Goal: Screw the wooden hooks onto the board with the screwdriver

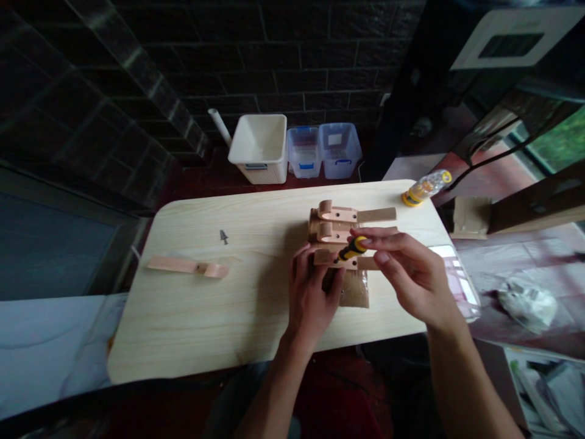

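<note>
In the head view, holding a small yellow and black screwdriver (355, 247) by its handle in the right hand (415, 274), thumb and fingers bent around the top. Slanting it down to the left, tip at the near strip (350, 264); cannot tell whether in a hole. With the left hand (315, 299), holding the left part of the near strip, fingers bent, thumb just by its near side. Under both hands, a brown block (359, 294) with a shiny cover, right of the middle of the pale worktop (192, 329). Across the block, in a row, the far strip (346, 213), the middle strip (343, 232) and the near strip. On the far and middle ones, curled left ends and little dark holes.

By the left edge of the worktop, a loose strip (173, 264) with a bend near its right end. Between there and the far edge, a few dark screws (223, 236), close together. At the far right corner, a see-through jar (427, 186) with yellow ends. By the right edge, a flat, shiny thing (457, 283), too unclear to name. Past the far edge, side by side, a white tub (265, 174), a left clear bin (305, 169) and a right clear bin (340, 169).
</note>
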{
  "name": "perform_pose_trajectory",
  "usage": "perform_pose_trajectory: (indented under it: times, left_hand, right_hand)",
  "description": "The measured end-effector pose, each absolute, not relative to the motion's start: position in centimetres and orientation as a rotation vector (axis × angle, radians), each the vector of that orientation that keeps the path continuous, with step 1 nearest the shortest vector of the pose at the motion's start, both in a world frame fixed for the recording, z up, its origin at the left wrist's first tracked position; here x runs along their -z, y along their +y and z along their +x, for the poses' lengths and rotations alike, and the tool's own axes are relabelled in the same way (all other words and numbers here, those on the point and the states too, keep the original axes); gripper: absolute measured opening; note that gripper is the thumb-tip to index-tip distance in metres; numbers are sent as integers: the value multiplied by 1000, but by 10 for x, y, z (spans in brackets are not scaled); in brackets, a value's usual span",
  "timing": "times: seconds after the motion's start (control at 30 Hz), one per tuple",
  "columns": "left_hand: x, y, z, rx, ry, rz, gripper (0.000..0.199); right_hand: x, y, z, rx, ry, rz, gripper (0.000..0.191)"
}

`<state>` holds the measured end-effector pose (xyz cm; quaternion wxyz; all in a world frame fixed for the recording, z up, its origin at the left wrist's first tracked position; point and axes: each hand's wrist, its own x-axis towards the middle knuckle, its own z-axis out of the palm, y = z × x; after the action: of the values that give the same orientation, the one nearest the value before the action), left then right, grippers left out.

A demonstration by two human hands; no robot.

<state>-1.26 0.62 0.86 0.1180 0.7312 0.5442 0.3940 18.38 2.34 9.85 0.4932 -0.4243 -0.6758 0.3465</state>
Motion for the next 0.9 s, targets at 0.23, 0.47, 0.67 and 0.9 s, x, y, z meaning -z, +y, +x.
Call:
perform_pose_trajectory:
  times: [0.23,0.47,0.67,0.9]
  left_hand:
    - [-9,5,-9,-1159,1631,2105,29]
    - [-8,5,-8,-1150,1635,2125,32]
    - [-11,6,-10,-1142,1597,2131,34]
    - [-11,7,-10,-1129,1590,2124,35]
  right_hand:
    - [-97,22,181,-841,-1646,-1002,28]
    - [-97,22,180,-851,-1637,-993,26]
    - [-98,22,179,-869,-1631,-993,27]
    - [-99,21,180,-857,-1633,-991,26]
